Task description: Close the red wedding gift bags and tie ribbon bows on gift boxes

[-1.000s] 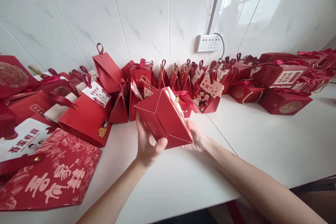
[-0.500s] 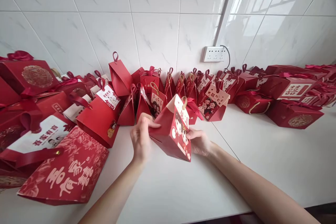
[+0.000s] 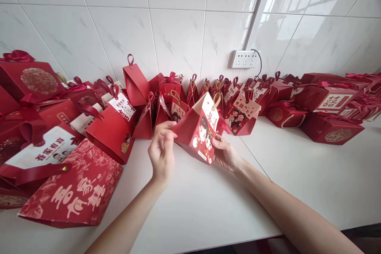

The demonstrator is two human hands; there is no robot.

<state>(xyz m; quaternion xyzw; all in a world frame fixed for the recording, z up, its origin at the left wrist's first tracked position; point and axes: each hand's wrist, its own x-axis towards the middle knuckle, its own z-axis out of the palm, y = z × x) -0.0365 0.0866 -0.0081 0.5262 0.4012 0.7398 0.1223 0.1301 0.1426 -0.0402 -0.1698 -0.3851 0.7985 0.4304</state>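
Note:
Both my hands hold a small red gift box point(image 3: 196, 131) with a cartoon couple printed on its front and a gold loop on top. It is upright, just above the white counter point(image 3: 208, 206). My left hand point(image 3: 162, 152) pinches the box's left side with curled fingers. My right hand point(image 3: 224, 154) grips its lower right corner from behind. Close behind the box stands a row of similar red boxes point(image 3: 190, 93) against the wall.
Larger red bags and boxes point(image 3: 71, 190) crowd the left of the counter. More red boxes with ribbons point(image 3: 324, 103) line the wall at the right. A white power socket point(image 3: 243, 58) sits on the tiled wall. The counter's front edge runs near the bottom right.
The box was lying tilted with its base toward me; my hands have turned it upright so the printed front faces me. It now sits slightly farther from me.

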